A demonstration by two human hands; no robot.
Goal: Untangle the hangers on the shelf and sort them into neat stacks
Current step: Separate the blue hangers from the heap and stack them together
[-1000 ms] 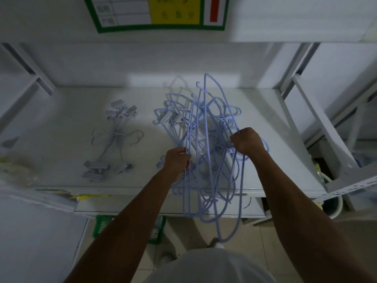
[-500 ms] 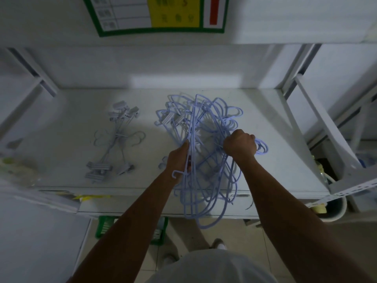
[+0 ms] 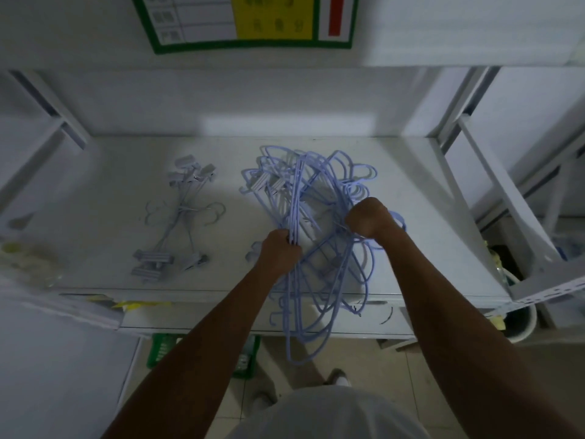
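A tangle of pale blue wire hangers point(image 3: 319, 198) lies on the white shelf point(image 3: 110, 191), right of centre, with several loops hanging over the front edge. My left hand point(image 3: 280, 251) is closed around a few straight hanger bars at the tangle's left side. On the right, my right hand point(image 3: 368, 221) is a fist gripping strands of the same tangle. A small stack of grey clip hangers point(image 3: 180, 217) rests apart on the shelf's left half.
Angled shelf brackets point(image 3: 500, 198) rise at the right, with a bucket point(image 3: 519, 321) below them. A green crate point(image 3: 164, 346) stands on the floor under the shelf. A green-bordered sign point(image 3: 247, 20) hangs above. Pale clutter point(image 3: 19, 255) sits at the far left.
The tangle, held upright a second ago, has come down flatter onto the shelf. Both hands have stayed gripped on it and shifted slightly away from me.
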